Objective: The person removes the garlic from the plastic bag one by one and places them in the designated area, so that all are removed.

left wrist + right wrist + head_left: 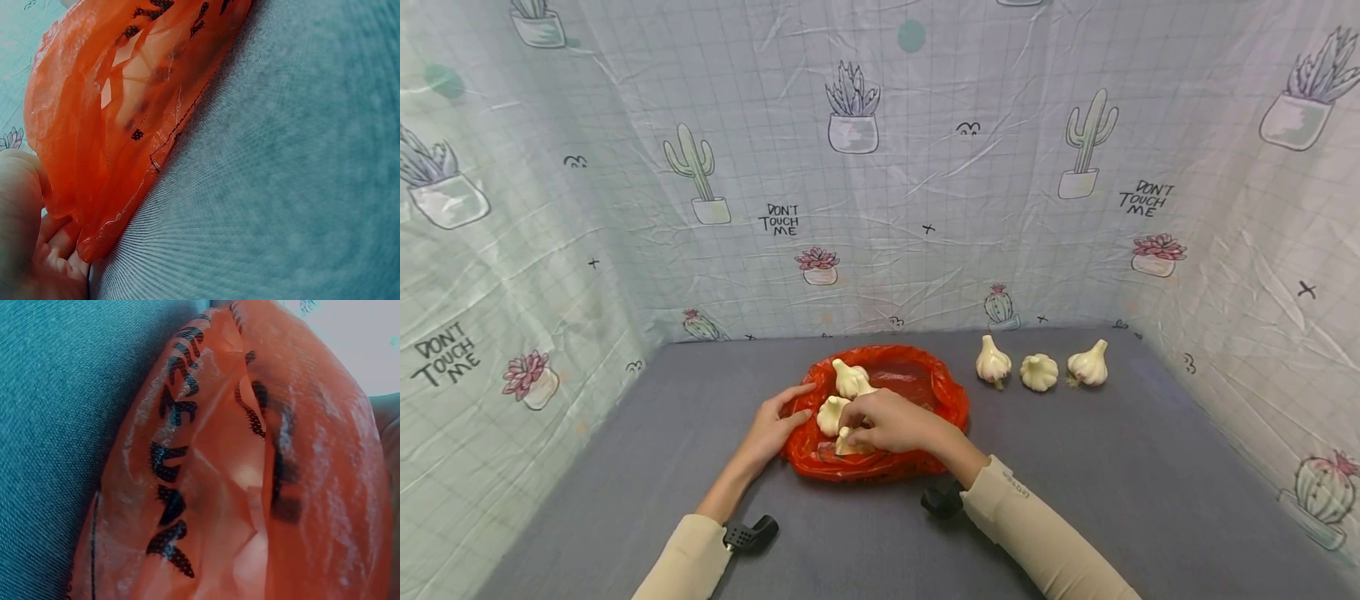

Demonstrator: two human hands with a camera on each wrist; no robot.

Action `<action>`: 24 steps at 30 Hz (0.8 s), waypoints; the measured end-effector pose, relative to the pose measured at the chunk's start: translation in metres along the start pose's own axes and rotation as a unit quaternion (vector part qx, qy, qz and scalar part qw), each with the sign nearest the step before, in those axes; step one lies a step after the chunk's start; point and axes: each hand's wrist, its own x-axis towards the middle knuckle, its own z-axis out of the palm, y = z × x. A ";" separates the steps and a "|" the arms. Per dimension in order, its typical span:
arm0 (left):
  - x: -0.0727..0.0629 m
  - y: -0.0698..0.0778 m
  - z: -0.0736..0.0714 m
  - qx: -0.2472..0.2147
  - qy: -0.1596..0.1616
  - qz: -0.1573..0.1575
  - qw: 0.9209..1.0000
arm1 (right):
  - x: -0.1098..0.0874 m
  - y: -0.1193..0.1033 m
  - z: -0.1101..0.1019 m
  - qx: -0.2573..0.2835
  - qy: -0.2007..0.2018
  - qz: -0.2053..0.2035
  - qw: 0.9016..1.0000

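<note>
A red plastic bag (pixel 872 468) lies on the table with its mouth spread wide and its rim rolled down. Inside, at its left, are garlic bulbs, among them an upper bulb (pixel 850 379) and a middle bulb (pixel 830 417). My right hand (pixel 891 421) reaches over the near rim and grips the nearest garlic bulb (pixel 846 443), its fingers partly hiding it. My left hand (pixel 769 427) holds the bag's left edge, thumb and fingers at the rim. In the left wrist view the red plastic (pixel 69 137) passes between thumb and fingers. The right wrist view shows mostly the bag's printed side (pixel 206 456).
To the right of the bag, three more garlic bulbs stand in a row near the back: a left one (pixel 993 363), a middle one (pixel 1039 372) and a right one (pixel 1088 364). A patterned curtain (pixel 895 192) encloses the grey table (pixel 850 542) at back and sides.
</note>
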 end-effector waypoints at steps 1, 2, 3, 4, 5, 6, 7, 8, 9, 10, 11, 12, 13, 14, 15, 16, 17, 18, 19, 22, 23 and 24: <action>0.000 0.000 0.000 -0.002 0.000 -0.001 1.000 | 0.000 0.000 -0.001 0.002 0.001 -0.001 1.000; 0.000 0.001 0.000 -0.004 0.000 -0.001 1.000 | -0.001 -0.001 -0.001 0.004 0.003 -0.002 1.000; -0.001 0.001 0.000 -0.006 0.000 -0.003 1.000 | -0.001 -0.001 -0.002 0.004 0.005 -0.003 1.000; -0.001 0.002 0.001 -0.008 -0.001 -0.004 1.000 | -0.002 -0.001 -0.003 0.004 0.009 -0.004 1.000; -0.001 0.002 0.001 -0.009 -0.001 -0.006 1.000 | -0.003 -0.001 -0.004 0.005 0.012 -0.004 1.000; -0.001 0.003 0.001 -0.010 -0.002 -0.007 1.000 | -0.003 -0.001 -0.005 0.006 0.015 -0.004 1.000; 0.000 0.003 0.001 -0.010 -0.002 -0.007 1.000 | -0.004 0.000 -0.006 0.007 0.019 -0.003 1.000; 0.000 0.002 0.001 -0.010 -0.002 -0.007 1.000 | -0.004 0.000 -0.007 0.006 0.022 -0.003 1.000; 0.000 0.002 0.001 -0.009 -0.002 -0.007 1.000 | -0.005 0.000 -0.008 0.005 0.026 -0.003 1.000; 0.001 0.002 0.001 -0.008 -0.001 -0.006 1.000 | -0.006 0.000 -0.009 0.005 0.030 -0.002 1.000; 0.001 0.001 0.001 -0.006 -0.001 -0.005 1.000 | -0.006 0.000 -0.010 0.006 0.034 -0.002 0.999; 0.001 0.001 0.001 -0.004 -0.001 -0.004 1.000 | -0.007 -0.001 -0.011 0.005 0.038 -0.002 0.999; 0.001 0.002 0.001 -0.003 -0.001 -0.003 1.000 | -0.007 -0.001 -0.013 0.002 0.043 -0.005 0.999; 0.001 0.002 0.001 -0.002 0.000 -0.003 1.000 | -0.008 -0.002 -0.014 0.000 0.047 -0.007 0.999; 0.001 0.002 0.001 -0.001 0.000 -0.003 1.000 | -0.008 -0.002 -0.016 0.003 0.052 -0.007 0.999; 0.001 0.002 0.001 0.000 0.001 -0.003 1.000 | -0.009 -0.003 -0.018 0.005 0.056 -0.009 0.998; 0.001 0.002 0.001 0.001 0.000 -0.003 1.000 | -0.009 -0.003 -0.020 0.008 0.059 -0.011 0.998; 0.001 0.002 0.001 0.002 0.001 -0.002 1.000 | -0.009 -0.003 -0.021 0.011 0.062 -0.013 0.998; 0.000 0.002 0.001 0.002 0.002 -0.002 1.000 | -0.010 -0.004 -0.023 0.015 0.064 -0.015 0.998; 0.000 0.002 0.000 0.001 0.003 -0.003 1.000 | -0.011 -0.004 -0.027 0.029 0.070 -0.017 0.997; 0.000 0.002 0.000 -0.001 0.002 -0.003 1.000 | -0.012 -0.004 -0.028 0.033 0.071 -0.016 0.997; 0.000 0.002 0.000 -0.002 0.001 -0.004 1.000 | -0.012 -0.004 -0.029 0.038 0.073 -0.016 0.997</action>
